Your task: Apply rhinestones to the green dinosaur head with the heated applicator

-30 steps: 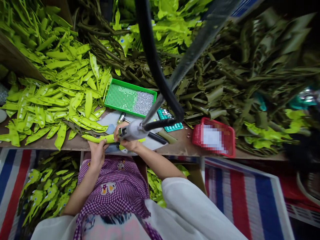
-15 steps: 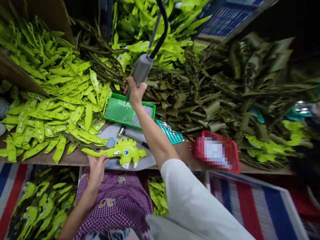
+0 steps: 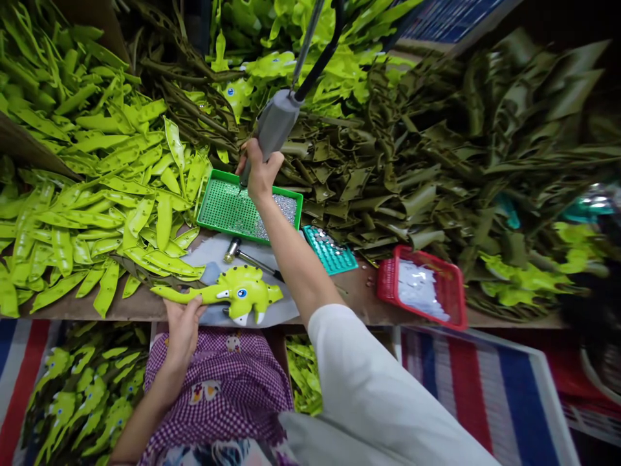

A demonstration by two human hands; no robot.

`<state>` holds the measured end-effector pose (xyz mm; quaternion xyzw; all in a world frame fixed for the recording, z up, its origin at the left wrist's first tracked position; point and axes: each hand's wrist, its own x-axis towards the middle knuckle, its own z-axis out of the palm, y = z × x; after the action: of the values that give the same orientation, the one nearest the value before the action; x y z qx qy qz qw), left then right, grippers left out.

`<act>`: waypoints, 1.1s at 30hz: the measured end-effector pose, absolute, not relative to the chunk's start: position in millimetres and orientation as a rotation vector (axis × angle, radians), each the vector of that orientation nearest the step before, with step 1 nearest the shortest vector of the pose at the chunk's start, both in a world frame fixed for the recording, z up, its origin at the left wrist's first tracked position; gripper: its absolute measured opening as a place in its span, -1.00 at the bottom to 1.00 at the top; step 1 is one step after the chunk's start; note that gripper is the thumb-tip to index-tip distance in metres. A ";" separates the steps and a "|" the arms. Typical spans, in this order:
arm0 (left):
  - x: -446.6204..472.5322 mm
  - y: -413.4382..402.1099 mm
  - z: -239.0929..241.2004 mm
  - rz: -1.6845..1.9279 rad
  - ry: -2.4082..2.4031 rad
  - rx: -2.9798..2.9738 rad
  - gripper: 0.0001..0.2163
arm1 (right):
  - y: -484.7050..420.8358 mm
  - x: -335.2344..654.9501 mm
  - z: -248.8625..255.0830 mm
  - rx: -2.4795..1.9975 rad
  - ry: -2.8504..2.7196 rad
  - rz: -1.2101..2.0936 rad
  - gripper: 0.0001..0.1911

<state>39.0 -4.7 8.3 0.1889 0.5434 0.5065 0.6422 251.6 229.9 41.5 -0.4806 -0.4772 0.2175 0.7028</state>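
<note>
My right hand is wrapped round a grey electric screwdriver, which hangs from a cord and a metal rod. Its tip points down over a green perforated tray of small silver screws. In my left hand is the tail end of a lime-green plastic dinosaur part with a blue eye and white horns, pinched between thumb and fingers. That part lies over a grey sheet at the front of the bench. Behind it rests a small hammer.
Lime-green shell pieces heap up at the left, dark olive pieces at the right. A teal tray holds small metal discs. The red basket contains whitish pieces. Below the bench edge, a bin holds more dinosaur parts.
The screwdriver in my right hand has shifted slightly left and up over the green tray. My left hand still grips the dinosaur part, and the whole view has moved a little.
</note>
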 end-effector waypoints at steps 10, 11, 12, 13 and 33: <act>39.2 -5.6 7.3 1.159 1.248 0.445 -0.44 | 226.7 251.6 44.3 -1.042 -1.022 0.497 -0.48; 39.3 -5.9 7.2 1.160 1.241 0.451 -0.44 | 226.1 251.6 45.2 -1.040 -1.033 0.517 -0.47; 39.3 -6.1 7.1 1.165 1.235 0.456 -0.44 | 225.6 251.4 45.8 -1.033 -1.043 0.542 -0.45; 39.4 -6.3 6.9 1.172 1.228 0.457 -0.45 | 225.2 251.2 46.0 -1.023 -1.050 0.567 -0.44; 34.0 -3.5 -0.2 1.176 1.081 0.404 -0.29 | -31.4 195.9 75.2 -0.729 -1.024 0.678 -0.44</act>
<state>34.0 -3.5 -0.2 0.1797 0.4816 0.5237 0.6794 195.9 -31.4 75.2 -0.3344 -0.4697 0.3110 0.7555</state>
